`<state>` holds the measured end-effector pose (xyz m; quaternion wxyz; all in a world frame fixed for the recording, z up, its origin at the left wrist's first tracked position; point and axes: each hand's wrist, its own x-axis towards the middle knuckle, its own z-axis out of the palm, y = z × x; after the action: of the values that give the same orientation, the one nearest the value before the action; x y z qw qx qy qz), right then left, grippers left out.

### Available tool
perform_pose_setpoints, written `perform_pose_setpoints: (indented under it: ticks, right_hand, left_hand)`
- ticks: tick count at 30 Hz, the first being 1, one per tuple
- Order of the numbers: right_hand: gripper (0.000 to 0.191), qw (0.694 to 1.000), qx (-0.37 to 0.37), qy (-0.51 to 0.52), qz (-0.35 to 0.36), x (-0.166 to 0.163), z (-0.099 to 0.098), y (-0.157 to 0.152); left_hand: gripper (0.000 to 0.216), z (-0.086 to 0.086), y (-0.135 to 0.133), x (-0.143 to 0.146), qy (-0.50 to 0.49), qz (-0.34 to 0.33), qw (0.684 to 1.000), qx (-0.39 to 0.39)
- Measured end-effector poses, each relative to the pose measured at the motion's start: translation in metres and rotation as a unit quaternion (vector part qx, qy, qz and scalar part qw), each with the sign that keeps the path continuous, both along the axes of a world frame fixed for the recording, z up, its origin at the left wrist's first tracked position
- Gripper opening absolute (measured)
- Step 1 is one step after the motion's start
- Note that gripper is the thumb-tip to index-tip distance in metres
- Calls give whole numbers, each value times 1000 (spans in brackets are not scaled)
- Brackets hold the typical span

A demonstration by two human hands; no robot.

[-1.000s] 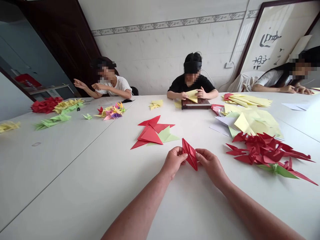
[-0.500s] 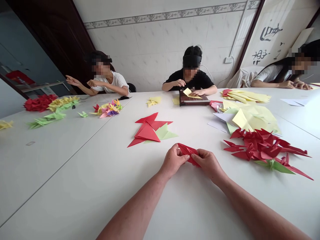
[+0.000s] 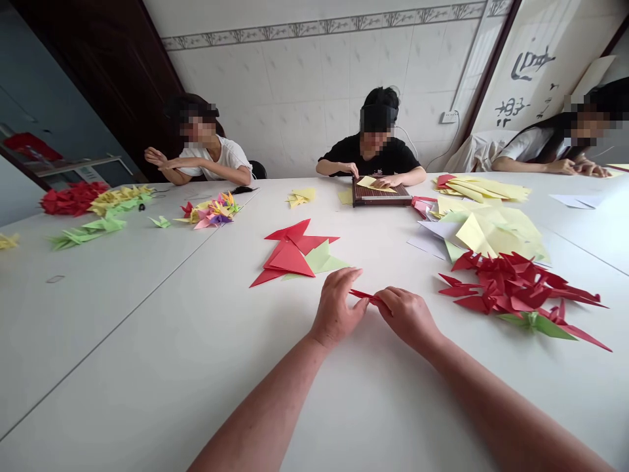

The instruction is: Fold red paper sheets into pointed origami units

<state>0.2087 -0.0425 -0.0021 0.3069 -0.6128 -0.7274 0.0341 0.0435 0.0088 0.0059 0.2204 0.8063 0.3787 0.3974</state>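
Note:
A piece of folded red paper [image 3: 362,295], seen nearly edge-on as a thin strip, is pinched at its right end by my right hand [image 3: 407,316]. My left hand [image 3: 336,307] is around its left end with fingers and thumb spread apart; whether the thumb touches the paper I cannot tell. Just beyond my left hand lie several flat folded red paper pieces [image 3: 289,255], partly covering a light green one [image 3: 324,257]. To the right of my right hand is a heap of red folded paper cranes [image 3: 515,285], with a green one [image 3: 543,324] at its near edge.
Yellow paper sheets [image 3: 511,229] are piled behind the red heap. Across the table, one person works at a paper trimmer [image 3: 383,200]; two others sit left and right. Multicoloured cranes [image 3: 216,213], green ones [image 3: 91,231] and a red pile [image 3: 73,198] lie at left.
The red paper has turned from showing its broad face to nearly edge-on. My left hand has loosened its pinch and spread its fingers; my right hand has rolled over, still gripping.

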Motion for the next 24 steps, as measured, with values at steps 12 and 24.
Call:
perform_pose_setpoints:
  ticks: [12,24]
  right_hand:
    - [25,962,72,-236,116,19,-10,-2]
    - [22,984,39,-168,49,11,-10,-27]
  left_hand:
    - [33,-14,-3,2,253,-87,956,122]
    - [23,-17,-7,2,222,-104,968,53]
